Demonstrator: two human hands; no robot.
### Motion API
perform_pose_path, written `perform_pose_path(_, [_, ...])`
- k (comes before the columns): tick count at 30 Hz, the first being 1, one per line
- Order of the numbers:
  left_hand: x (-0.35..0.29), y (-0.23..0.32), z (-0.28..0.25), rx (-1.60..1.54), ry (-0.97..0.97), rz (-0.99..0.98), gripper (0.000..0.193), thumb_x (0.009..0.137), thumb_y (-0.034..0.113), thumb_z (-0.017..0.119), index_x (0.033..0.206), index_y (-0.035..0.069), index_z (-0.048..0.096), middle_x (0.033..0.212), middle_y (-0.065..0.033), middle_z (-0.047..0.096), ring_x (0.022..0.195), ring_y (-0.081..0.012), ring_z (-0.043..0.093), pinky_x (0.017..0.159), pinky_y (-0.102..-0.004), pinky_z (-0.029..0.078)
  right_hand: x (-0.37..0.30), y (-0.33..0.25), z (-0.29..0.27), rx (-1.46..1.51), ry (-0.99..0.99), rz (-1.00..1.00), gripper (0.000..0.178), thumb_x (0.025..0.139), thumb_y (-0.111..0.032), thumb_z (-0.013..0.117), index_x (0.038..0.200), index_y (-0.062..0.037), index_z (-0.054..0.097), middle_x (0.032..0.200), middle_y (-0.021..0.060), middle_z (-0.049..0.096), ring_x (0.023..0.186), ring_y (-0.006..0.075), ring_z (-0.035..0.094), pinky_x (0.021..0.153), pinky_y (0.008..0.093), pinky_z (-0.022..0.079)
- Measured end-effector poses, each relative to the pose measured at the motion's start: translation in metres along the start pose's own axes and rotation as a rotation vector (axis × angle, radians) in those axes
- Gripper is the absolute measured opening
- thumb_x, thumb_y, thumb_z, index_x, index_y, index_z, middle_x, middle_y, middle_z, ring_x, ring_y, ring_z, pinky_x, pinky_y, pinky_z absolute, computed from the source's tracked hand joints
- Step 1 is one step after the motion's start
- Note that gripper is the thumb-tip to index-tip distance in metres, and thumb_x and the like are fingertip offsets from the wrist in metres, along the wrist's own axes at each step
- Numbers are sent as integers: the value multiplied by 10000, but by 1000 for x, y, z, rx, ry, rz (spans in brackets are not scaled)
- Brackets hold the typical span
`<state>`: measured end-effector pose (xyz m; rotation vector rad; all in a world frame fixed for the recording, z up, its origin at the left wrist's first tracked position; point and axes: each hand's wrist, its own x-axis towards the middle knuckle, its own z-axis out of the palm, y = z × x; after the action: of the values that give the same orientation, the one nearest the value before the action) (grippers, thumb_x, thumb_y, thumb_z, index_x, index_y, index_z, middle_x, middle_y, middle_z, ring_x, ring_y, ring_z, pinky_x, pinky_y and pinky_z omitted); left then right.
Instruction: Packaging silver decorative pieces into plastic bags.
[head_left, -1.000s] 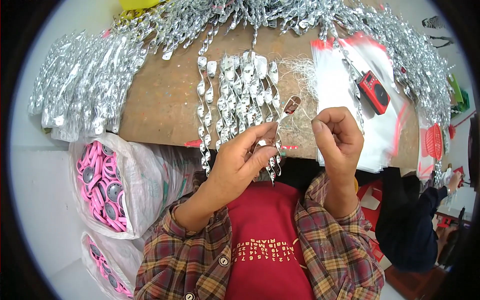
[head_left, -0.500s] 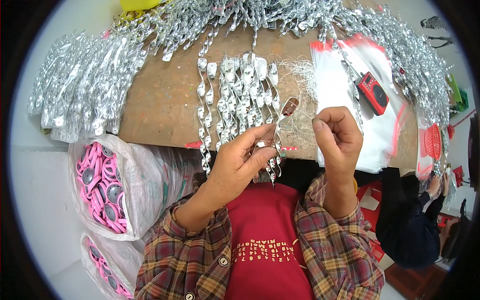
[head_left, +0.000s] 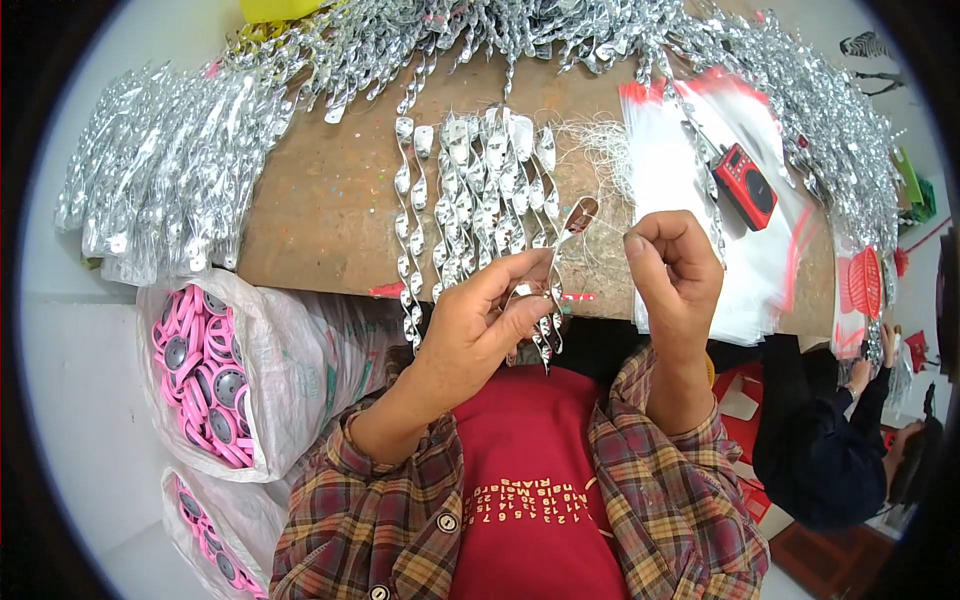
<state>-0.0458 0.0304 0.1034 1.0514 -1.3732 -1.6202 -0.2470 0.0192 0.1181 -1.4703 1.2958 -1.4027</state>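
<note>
My left hand (head_left: 470,325) pinches a silver twisted strip (head_left: 558,255) between thumb and fingers at the table's near edge. The strip's rounded end sticks up past the fingers, and its tail hangs in front of the red shirt. To the right, my right hand (head_left: 677,275) is raised with its fingers curled and thumb pressed to the forefinger; whatever is in that pinch is too fine to make out. Beyond the left hand lies a row of similar twisted strips (head_left: 485,190). A tangle of thin white strings (head_left: 602,150) lies right of them.
Clear plastic bags (head_left: 660,180) with red edges lie at the right, a red radio (head_left: 748,188) on them. Piles of silver strips (head_left: 170,160) line the table's far and left sides. A sack (head_left: 262,400) of pink-and-grey wheels stands lower left. Another person (head_left: 825,460) works at right.
My hands and the held strip have hardly moved. The person at the right has shifted their arms slightly.
</note>
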Motion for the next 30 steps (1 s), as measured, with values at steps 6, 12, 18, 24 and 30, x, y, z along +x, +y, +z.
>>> perform_pose_path(6, [1,-4,-1,-4,-17,-2,430,929,157,599,1285,-51,476,1079,-111,638,816,-89,588,684,-227,490,0,-2,1,5,-11,-14,44,869,19,578,900,-4,556,743,-38,529,623,-3,416,549,161,298])
perform_pose_path(12, [-1,-4,-1,47,-38,80,400,917,137,607,1268,-27,506,1087,-111,656,862,-101,623,723,-234,502,5,1,6,86,-8,38,57,882,-25,600,931,-3,583,717,-42,542,598,-1,421,524,165,307])
perform_pose_path(18, [-5,-2,-5,11,-104,19,381,925,137,599,1260,-24,513,1080,-96,652,903,-110,624,755,-249,503,8,15,-1,309,-234,188,109,899,-86,592,965,1,592,736,-16,553,557,25,409,484,174,307])
perform_pose_path(24, [7,10,-2,-256,-35,171,310,971,142,517,1234,-20,506,1112,-85,613,1006,-142,608,811,-248,466,4,5,7,314,-346,126,130,883,-117,622,937,0,612,737,-15,551,555,27,407,484,176,310])
perform_pose_path(30, [2,12,-6,-235,-69,77,177,953,113,542,1062,-22,578,890,-28,624,743,-45,535,647,-195,443,1,4,9,271,-369,130,131,879,-120,630,937,-4,616,745,-12,558,559,25,410,489,174,311])
